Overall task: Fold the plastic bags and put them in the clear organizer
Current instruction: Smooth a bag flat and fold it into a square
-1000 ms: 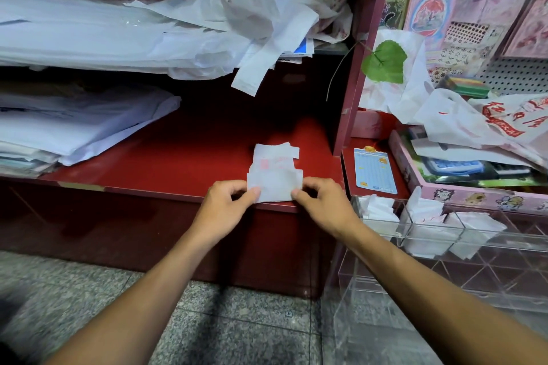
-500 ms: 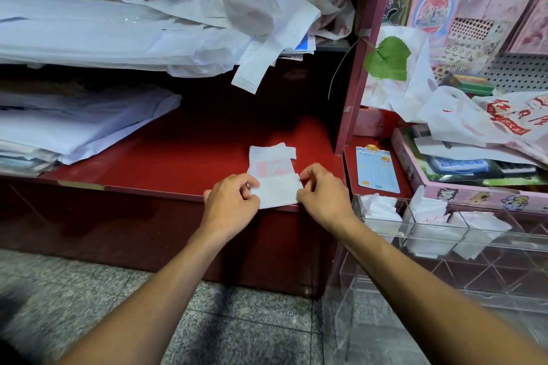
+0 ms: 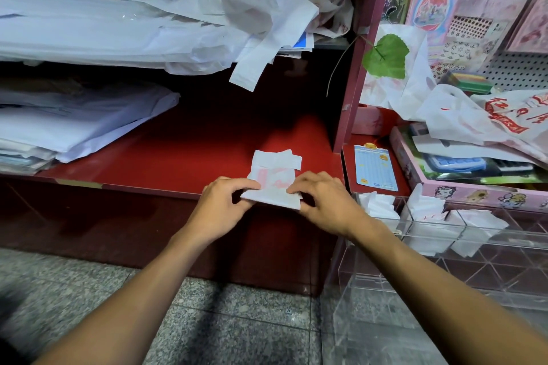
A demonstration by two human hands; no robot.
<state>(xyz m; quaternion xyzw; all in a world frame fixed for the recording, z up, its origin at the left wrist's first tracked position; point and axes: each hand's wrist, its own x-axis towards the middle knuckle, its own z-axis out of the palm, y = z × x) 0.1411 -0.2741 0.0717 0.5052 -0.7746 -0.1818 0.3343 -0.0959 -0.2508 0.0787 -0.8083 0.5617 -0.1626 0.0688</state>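
A small white plastic bag (image 3: 274,176) with pink print lies partly folded at the front edge of the red shelf (image 3: 184,157). My left hand (image 3: 225,201) pinches its near left corner and my right hand (image 3: 323,201) pinches its near right corner; the near edge is lifted off the shelf. The clear organizer (image 3: 444,249) stands to the right, and folded white bags (image 3: 379,206) sit in its top compartments. Loose unfolded bags (image 3: 267,12) are heaped on the upper shelf, with more loose bags (image 3: 462,118) at the right.
Stacks of white sheets (image 3: 74,121) fill the left of the shelves. A pink tray (image 3: 462,190) with a calculator sits behind the organizer, beside a blue card (image 3: 375,167). A green leaf (image 3: 385,58) hangs by the red post. Grey stone floor (image 3: 237,320) lies below.
Both hands have closed in on the bag's near corners and raised its near edge, rolling it up over the rest of the bag. The view has hardly shifted.
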